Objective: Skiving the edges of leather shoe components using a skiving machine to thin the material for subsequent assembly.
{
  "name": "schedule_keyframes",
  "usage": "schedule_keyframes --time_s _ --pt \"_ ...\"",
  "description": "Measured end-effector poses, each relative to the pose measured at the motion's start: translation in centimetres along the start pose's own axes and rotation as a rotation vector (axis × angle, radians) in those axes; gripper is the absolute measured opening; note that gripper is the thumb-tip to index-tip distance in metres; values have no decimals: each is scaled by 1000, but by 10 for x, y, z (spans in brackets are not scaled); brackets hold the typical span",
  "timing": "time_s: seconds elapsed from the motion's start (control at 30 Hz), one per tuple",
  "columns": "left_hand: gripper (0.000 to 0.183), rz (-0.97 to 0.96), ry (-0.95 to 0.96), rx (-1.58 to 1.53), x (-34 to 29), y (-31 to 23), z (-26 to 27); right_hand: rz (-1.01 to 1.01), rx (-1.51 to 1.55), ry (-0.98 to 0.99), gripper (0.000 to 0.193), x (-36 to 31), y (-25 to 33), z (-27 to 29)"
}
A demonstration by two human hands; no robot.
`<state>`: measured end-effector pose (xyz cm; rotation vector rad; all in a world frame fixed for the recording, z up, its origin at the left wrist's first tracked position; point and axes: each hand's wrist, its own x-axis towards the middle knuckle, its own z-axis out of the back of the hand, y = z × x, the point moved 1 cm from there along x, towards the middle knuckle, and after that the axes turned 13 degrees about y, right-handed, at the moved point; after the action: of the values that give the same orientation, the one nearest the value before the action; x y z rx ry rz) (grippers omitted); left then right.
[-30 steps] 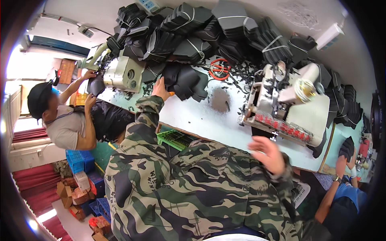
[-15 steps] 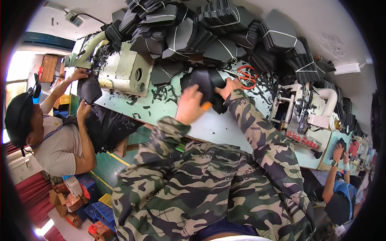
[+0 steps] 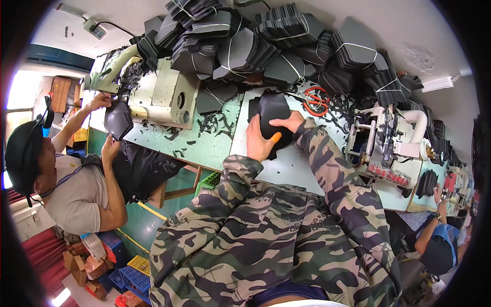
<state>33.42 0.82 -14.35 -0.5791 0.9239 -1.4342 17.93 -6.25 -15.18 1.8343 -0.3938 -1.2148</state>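
- Black panels [image 3: 274,106], in the head view, lie on the pale table [image 3: 294,171] between left hand [image 3: 260,140] and right hand [image 3: 289,123]; uneven thumb pressure could skew them.
- Smooth, faintly glossy surface; angular outline.
- Left thumb spreads from its fingers; right thumb lies on top, fingers hidden: cannot tell if pinching.
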Motion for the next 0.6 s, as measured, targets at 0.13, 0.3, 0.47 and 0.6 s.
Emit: schedule_keyframes --time_s 0.13,0.3,0.47,0.6 --pt "78 59 117 -59 -21 9 14 99 -12 -65 49 -16 -3 -17" --pt "66 -135 -136 455 0 72 70 233 183 21 50 -95 12 20" --pt "76 -241 23 481 -21 96 66 300 438 177 70 -203 42 23" --pt "69 -620 503 390 -45 42 4 321 456 38 89 -282 4 26"
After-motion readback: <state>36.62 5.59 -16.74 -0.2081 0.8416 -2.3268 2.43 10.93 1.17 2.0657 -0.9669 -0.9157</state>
